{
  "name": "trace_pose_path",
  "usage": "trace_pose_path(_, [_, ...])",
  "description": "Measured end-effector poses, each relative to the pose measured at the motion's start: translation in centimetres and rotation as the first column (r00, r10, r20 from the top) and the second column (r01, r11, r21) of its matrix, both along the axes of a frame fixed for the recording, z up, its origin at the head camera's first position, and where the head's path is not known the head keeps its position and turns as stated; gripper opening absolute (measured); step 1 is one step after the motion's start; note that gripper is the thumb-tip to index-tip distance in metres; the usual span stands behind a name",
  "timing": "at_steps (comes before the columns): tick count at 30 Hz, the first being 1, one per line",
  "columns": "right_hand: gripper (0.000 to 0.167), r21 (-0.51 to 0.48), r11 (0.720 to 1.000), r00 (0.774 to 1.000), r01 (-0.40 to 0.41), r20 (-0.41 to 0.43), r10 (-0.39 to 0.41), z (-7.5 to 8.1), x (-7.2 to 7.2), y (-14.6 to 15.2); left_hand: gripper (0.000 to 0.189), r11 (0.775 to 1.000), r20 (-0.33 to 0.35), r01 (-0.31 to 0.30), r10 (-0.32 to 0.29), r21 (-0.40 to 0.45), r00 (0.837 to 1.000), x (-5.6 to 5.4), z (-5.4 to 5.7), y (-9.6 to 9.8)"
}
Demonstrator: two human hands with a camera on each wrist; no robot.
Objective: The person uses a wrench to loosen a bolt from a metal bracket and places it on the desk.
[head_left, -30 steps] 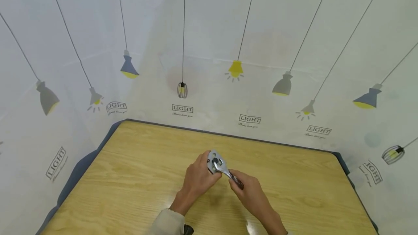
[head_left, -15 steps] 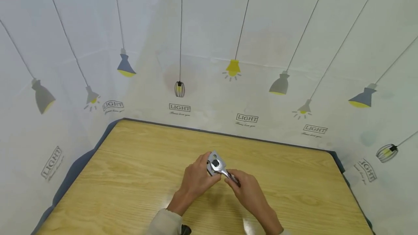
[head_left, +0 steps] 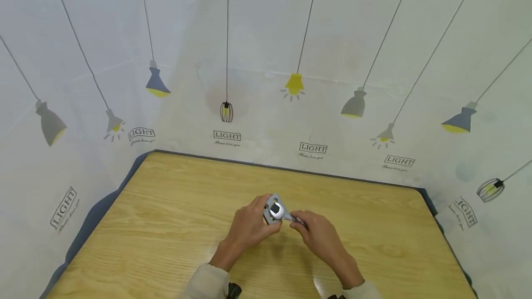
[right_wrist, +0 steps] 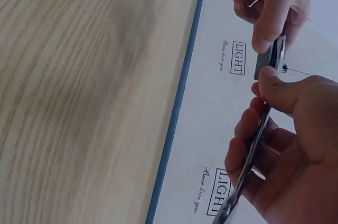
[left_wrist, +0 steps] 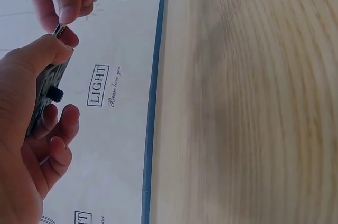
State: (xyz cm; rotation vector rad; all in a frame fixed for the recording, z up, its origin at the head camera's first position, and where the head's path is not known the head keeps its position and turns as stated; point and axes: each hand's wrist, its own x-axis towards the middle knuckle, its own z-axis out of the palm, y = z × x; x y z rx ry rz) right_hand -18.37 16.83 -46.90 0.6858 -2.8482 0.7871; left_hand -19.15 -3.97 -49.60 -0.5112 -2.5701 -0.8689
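Note:
My left hand (head_left: 249, 226) holds a small grey metal plate with holes (head_left: 271, 199) by its edge, raised over the table. A dark bolt head (head_left: 275, 208) stands on its face, and the bolt's threaded end (left_wrist: 55, 94) sticks out of the back in the left wrist view. Around the bolt head sits the end of a shiny wrench (head_left: 279, 215). My right hand (head_left: 323, 240) pinches the wrench handle between thumb and fingers. In the right wrist view the wrench handle (right_wrist: 247, 168) runs down past the curled fingers.
Beneath both hands is a wood-grain table (head_left: 166, 220) with a dark blue edge. A pale backdrop (head_left: 266, 105) printed with hanging lamps encloses the back and sides. Light sleeves (head_left: 209, 280) cover the forearms.
The wrench end has moved from lying across the bolt head to around it. Its handle has swung slightly upward with my right hand, while my left hand keeps its hold on the plate.

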Motion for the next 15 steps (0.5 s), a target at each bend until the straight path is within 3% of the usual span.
trace_pose_path(6, [0.025, -0.026, 1.000, 1.000, -0.003, 0.015, 0.004, 0.3, -0.3, 0.3, 0.067, 1.000, 0.036, 0.018, -0.017, -0.025, 0.999, -0.1, 0.2, -0.1])
trace_pose_path(10, [0.027, -0.167, 0.986, 0.999, 0.025, 0.049, -0.017, 0.4, 0.2, -0.1, 0.065, 0.999, 0.083, -0.052, 0.051, 0.007, 0.995, -0.1, 0.2, 0.0])
trace_pose_path(13, [0.028, -0.243, 0.969, 0.997, 0.044, 0.072, -0.027, 0.6, 0.9, -0.9, 0.064, 0.993, 0.072, -0.118, 0.115, 0.029, 0.991, -0.2, 0.2, 0.2])
trace_pose_path(15, [0.029, -0.245, 0.968, 0.996, 0.050, 0.078, -0.032, 0.7, 1.3, -1.4, 0.065, 0.989, 0.049, -0.148, 0.146, 0.029, 0.988, -0.2, 0.3, 0.3])
